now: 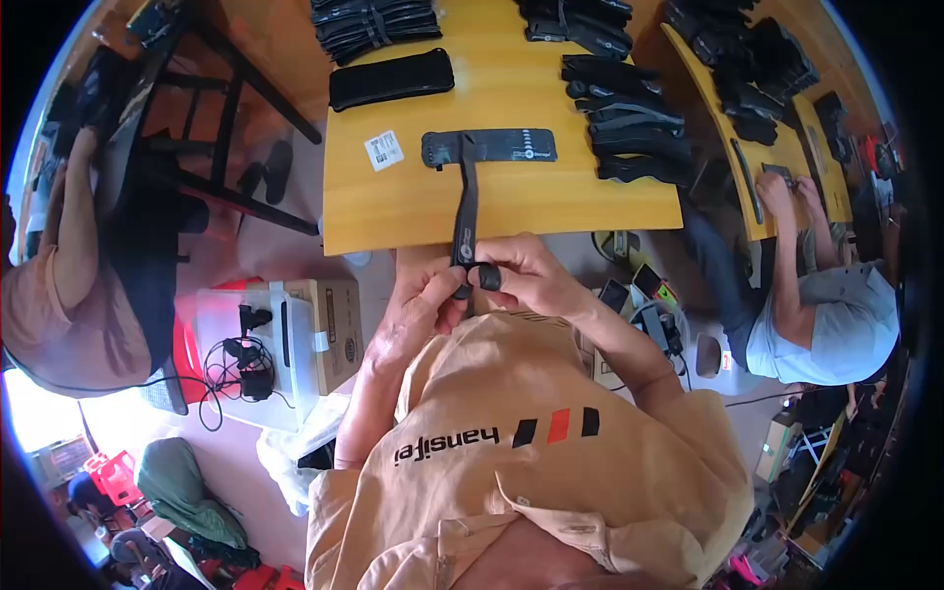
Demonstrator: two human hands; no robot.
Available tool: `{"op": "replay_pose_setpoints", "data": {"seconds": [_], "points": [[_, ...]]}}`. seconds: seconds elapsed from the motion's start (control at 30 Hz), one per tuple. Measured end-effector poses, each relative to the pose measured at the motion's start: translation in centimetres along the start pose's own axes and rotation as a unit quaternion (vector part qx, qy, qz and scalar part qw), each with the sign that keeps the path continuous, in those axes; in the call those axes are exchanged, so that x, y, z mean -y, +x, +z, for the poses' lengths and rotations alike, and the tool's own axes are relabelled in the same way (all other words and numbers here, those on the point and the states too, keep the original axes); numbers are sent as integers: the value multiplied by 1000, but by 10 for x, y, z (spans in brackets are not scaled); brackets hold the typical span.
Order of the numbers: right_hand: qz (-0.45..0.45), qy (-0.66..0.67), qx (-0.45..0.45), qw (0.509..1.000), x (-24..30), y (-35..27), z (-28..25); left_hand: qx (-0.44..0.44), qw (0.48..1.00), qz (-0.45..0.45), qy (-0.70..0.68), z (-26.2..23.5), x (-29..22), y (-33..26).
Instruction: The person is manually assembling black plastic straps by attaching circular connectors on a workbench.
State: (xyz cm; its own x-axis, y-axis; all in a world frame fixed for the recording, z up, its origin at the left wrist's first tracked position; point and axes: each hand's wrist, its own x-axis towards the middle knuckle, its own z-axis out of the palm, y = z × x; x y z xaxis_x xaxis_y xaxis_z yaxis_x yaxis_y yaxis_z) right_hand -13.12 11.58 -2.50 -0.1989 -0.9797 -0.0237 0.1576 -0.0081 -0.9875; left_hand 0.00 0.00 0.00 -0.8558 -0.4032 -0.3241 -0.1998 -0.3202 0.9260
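Note:
A long black strap (466, 211) with a small round mark near its lower end runs from the table down past the front edge. My left hand (418, 300) pinches its lower end, fingers curled around it. My right hand (531, 273) is closed at the same end, thumb and fingertips together. Black pieces show at both hands' fingertips; whether they are finger covers or strap ends I cannot tell. The strap's upper end lies across a flat dark printed strip (511, 146) on the yellow table (393, 211). A white paper label (383, 149) lies left of the strip.
A black pouch (391, 79) and a strapped black stack (374, 28) lie at the far left; black bundles (634, 128) line the right. Boxes (329, 324) and a tangled cable (251, 364) stand lower left. One person (826, 320) works at the right, another (79, 305) at the left.

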Motion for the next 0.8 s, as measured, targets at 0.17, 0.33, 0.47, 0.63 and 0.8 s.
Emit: {"op": "replay_pose_setpoints", "data": {"seconds": [0.17, 0.33, 0.47, 0.63, 0.8], "points": [[176, 363, -71, 912, 5, -8, -17, 91, 985, -62, -135, -5, 4, -2], [-87, 492, -246, 831, 22, -19, -131, 152, 965, -79, -198, -60, 25, -26], [-205, 415, -303, 833, 60, -41, -198, 174, 968, -133, -119, -89, 30, -53], [-257, 265, -244, 897, 122, -74, -222, 68, 972, -92, -207, -135, 44, -66], [-134, -89, -289, 944, 129, -62, -166, -30, 989, -31, -145, -115, 39, -25]]}}
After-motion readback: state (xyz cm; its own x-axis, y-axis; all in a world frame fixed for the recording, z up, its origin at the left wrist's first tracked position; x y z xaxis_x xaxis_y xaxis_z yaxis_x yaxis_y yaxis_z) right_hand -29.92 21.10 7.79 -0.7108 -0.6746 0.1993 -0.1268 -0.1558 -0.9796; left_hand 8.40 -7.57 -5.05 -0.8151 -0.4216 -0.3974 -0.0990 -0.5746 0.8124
